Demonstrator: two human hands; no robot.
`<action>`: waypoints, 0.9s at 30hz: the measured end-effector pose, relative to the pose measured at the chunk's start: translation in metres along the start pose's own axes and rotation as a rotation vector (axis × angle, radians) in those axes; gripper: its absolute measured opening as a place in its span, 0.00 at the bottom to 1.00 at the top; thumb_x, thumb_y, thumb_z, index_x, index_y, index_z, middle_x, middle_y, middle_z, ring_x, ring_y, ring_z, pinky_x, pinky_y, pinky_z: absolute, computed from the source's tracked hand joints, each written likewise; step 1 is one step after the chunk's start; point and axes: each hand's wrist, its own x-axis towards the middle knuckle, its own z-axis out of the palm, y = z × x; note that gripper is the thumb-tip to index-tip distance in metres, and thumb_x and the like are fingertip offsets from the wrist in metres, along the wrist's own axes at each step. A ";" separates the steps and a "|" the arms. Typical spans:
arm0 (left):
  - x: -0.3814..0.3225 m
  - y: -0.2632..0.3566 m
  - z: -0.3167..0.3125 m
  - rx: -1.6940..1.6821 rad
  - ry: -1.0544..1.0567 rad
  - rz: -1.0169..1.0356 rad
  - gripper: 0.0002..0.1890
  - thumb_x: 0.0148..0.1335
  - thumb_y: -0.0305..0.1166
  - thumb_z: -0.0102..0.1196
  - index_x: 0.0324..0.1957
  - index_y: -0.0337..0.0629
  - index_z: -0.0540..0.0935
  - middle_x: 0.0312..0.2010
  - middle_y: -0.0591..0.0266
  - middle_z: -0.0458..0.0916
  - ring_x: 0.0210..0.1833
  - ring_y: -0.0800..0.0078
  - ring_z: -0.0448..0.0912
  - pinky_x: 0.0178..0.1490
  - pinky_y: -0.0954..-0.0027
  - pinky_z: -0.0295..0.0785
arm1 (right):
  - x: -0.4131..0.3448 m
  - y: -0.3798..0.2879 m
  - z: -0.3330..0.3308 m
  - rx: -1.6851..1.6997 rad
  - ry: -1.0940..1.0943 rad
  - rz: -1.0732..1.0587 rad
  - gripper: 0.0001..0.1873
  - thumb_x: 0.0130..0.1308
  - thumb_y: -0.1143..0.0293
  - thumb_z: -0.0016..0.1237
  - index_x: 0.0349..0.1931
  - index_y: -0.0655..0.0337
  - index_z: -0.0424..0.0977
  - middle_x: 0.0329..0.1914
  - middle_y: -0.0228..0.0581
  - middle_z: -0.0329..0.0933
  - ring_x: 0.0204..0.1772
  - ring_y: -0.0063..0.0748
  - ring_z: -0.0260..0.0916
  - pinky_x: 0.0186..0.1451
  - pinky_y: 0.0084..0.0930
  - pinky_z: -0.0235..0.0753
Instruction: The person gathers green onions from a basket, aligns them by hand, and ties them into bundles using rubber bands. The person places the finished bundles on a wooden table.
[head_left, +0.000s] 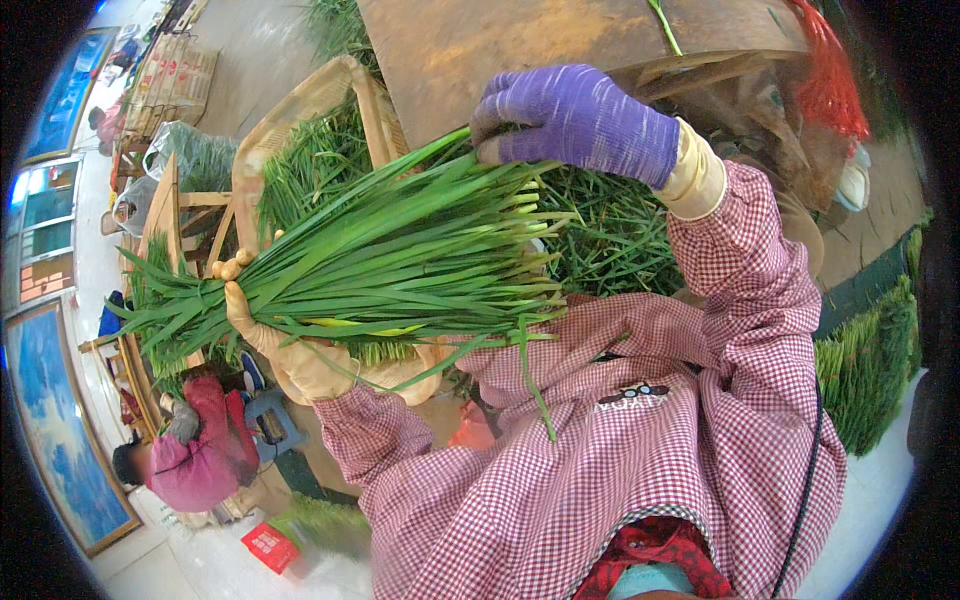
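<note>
A fanned bunch of long, flat green leaves (405, 262), which look like garlic chives, lies across the view. My left hand (300, 364), in a pale rubber glove, grips it near the leaf tips on the left. The paler cut ends spread out to the right. At the upper right edge of the bunch, my right hand (577, 124) in a purple knit glove over a pale one pinches a few leaves. Its fingertips are partly hidden. One bent strand hangs down over my checked smock (555, 495). Loose leaves (611, 232) are heaped below the right hand.
Behind the bunch is a woven plastic basket (244, 172) holding more greens (319, 161). A wooden tabletop (450, 67) borders the top, with red strings (825, 86) hanging at its right. Stacked greens (866, 367) stand at right. Another person (195, 469) sits at lower left near a blue stool (277, 431).
</note>
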 end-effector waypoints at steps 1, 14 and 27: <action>-0.003 0.003 0.002 0.009 -0.013 -0.007 0.10 0.65 0.37 0.52 0.47 0.51 0.74 0.45 0.70 0.77 0.50 0.72 0.76 0.58 0.61 0.73 | -0.001 -0.003 0.000 -0.010 0.029 -0.011 0.14 0.60 0.65 0.55 0.43 0.63 0.78 0.38 0.40 0.78 0.43 0.34 0.76 0.48 0.28 0.74; -0.003 0.011 -0.017 -0.026 0.039 -0.029 0.12 0.63 0.36 0.55 0.45 0.48 0.72 0.43 0.70 0.75 0.48 0.75 0.75 0.58 0.62 0.71 | -0.150 0.110 -0.005 -0.389 -0.074 0.796 0.19 0.65 0.54 0.46 0.48 0.57 0.76 0.38 0.43 0.78 0.40 0.45 0.76 0.46 0.34 0.74; 0.012 0.009 -0.015 -0.079 -0.043 -0.014 0.17 0.62 0.32 0.55 0.51 0.46 0.67 0.42 0.70 0.75 0.52 0.75 0.73 0.60 0.60 0.72 | 0.006 -0.011 0.000 0.160 -0.115 0.135 0.22 0.61 0.50 0.52 0.45 0.59 0.78 0.35 0.46 0.80 0.41 0.42 0.78 0.44 0.35 0.77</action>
